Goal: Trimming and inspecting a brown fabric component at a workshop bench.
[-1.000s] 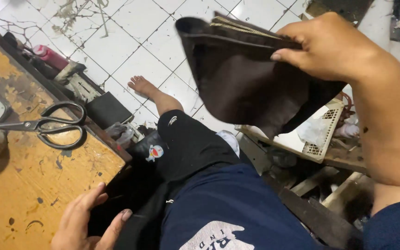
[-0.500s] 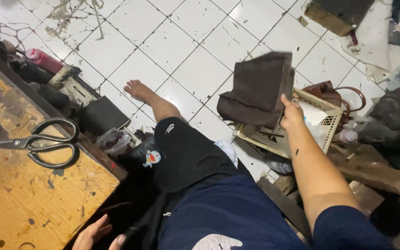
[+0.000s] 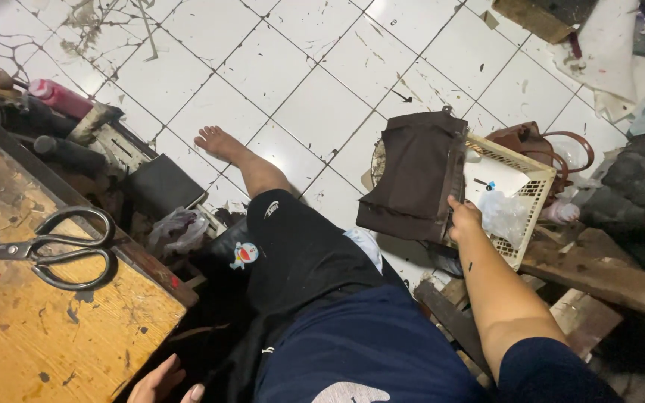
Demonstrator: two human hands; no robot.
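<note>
The white tiled floor [image 3: 315, 112] is seen across the upper frame, marked with dark specks and scraps. At eight o'clock a worn yellow wooden tabletop [image 3: 31, 336] is found, and on it black-handled scissors [image 3: 46, 250] are laid with the blades toward nine o'clock. Along the tabletop's far edge, at ten o'clock, dark tools and a pink bottle [image 3: 57, 97] are crowded together. The person's leg in black shorts [image 3: 300, 254] is stretched from the centre toward eleven o'clock, ending in a bare foot [image 3: 214, 140] on the floor.

Just right of centre, at about two o'clock, a stack of dark brown cloth pieces [image 3: 412, 175] is held up over the near corner of a white plastic basket [image 3: 520, 198] — the stack is gripped along its right edge by the right hand [image 3: 463, 218], whose fingers are clamped on the cloth. A brown bag [image 3: 531, 142] is seen just behind the basket, and rough wooden planks [image 3: 599, 269] are piled at four o'clock.

At the bottom edge, near seven o'clock, the left hand [image 3: 164, 380] is only partly in view — nothing is held, and its fingers are loosely spread beside the tabletop's corner.
</note>
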